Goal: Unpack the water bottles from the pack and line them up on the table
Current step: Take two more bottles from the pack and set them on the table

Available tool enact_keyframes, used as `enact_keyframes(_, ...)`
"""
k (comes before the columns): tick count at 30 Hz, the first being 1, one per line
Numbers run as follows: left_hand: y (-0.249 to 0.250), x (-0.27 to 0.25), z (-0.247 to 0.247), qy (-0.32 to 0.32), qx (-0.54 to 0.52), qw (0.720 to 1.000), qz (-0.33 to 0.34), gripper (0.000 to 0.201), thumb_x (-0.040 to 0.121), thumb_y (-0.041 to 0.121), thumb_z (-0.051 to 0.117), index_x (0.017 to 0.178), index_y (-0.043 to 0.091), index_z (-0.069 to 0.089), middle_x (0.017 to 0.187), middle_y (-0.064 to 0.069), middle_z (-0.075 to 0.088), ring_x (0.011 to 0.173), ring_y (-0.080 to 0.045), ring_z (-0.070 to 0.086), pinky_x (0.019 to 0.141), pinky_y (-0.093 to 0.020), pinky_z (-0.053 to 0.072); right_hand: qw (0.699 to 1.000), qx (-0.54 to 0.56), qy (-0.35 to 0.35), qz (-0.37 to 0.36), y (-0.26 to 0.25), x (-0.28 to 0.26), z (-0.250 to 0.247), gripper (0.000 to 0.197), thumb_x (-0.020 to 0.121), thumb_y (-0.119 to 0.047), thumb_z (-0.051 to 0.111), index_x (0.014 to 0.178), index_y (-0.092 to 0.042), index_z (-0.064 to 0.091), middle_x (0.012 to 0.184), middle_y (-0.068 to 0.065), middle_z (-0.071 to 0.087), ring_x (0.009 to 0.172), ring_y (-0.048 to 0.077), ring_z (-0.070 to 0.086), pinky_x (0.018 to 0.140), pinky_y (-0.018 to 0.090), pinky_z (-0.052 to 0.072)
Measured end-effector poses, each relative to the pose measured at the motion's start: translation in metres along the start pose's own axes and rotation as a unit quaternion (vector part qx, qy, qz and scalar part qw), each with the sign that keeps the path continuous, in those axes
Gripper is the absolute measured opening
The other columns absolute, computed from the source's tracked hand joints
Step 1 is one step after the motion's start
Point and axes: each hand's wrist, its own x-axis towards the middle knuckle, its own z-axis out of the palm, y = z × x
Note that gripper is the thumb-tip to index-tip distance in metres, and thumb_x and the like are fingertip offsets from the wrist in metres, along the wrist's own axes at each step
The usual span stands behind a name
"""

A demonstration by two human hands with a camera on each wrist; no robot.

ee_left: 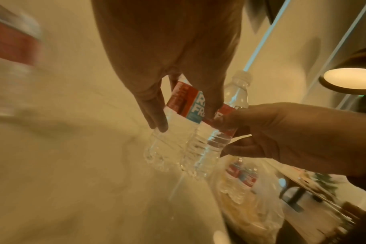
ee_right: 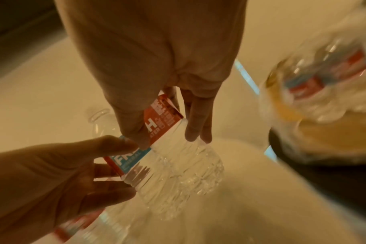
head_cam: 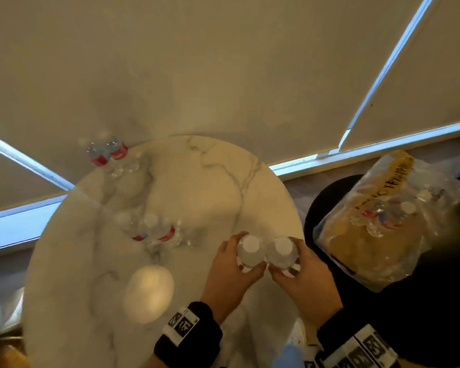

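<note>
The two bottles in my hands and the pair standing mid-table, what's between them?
In the head view, only bare marble table lies between the held bottles and the mid-table pair.

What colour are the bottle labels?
Red with a blue-and-white panel, clearest on the bottle label in the left wrist view.

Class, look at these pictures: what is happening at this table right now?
A person holds one water bottle in each hand, left hand and right hand, side by side over the round marble table. Four bottles already stand there in two pairs. The torn plastic pack, bottles inside, sits on a dark seat to the right.
</note>
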Motion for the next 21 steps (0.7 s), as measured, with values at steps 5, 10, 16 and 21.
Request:
enact_keyframes(5, -0.067, -0.046, -0.11, 0.081, 0.047, 0.993, -0.076, 0.062, 0.07, 0.044, 0.083, 0.123, 0.049, 0.052, 0.122, 0.015, 0.06, 0.109, -0.004, 0.062, 0.092, -0.037, 0.06, 0.99, 0.083, -0.114, -0.002, -0.055, -0.009, 0.118, 0.052, 0.068, -0.045, 0.077, 0.113, -0.043, 0.053, 0.111, -0.013, 0.067, 0.101, 0.009, 0.066, 0.089, 0.039, 0.057)
enact_keyframes(10, -0.11, -0.043, -0.175, 0.127, 0.061, 0.984, -0.109, 0.068, 0.07, 0.052, 0.079, 0.131, 0.037, 0.051, 0.124, 0.009, 0.062, 0.111, -0.011, 0.064, 0.093, -0.041, 0.06, 0.988, 0.081, -0.132, -0.011, -0.102, 0.004, 0.197, 0.049, 0.07, -0.042, 0.076, 0.113, -0.038, 0.053, 0.111, -0.009, 0.067, 0.099, 0.013, 0.066, 0.089, 0.039, 0.056)
enact_keyframes(16, -0.123, -0.021, -0.2, 0.122, 0.06, 0.985, -0.104, 0.064, 0.076, 0.054, 0.077, 0.132, 0.036, 0.052, 0.129, 0.01, 0.063, 0.115, -0.01, 0.064, 0.095, -0.04, 0.058, 0.996, 0.027, -0.088, -0.012, -0.124, 0.023, 0.224, 0.059, 0.073, -0.033, 0.078, 0.125, -0.026, 0.052, 0.12, 0.002, 0.063, 0.107, 0.024, 0.062, 0.092, 0.037, 0.052)
enact_keyframes(21, -0.11, -0.035, -0.192, 0.059, 0.16, 0.968, -0.186, 0.066, 0.083, 0.044, 0.075, 0.139, 0.018, 0.051, 0.133, -0.007, 0.062, 0.12, -0.027, 0.06, 0.1, -0.04, 0.051, 0.988, -0.028, -0.152, 0.012, -0.105, 0.019, 0.193, 0.086, 0.075, -0.037, 0.079, 0.147, -0.025, 0.033, 0.138, 0.0, 0.052, 0.123, 0.023, 0.054, 0.103, 0.037, 0.046)
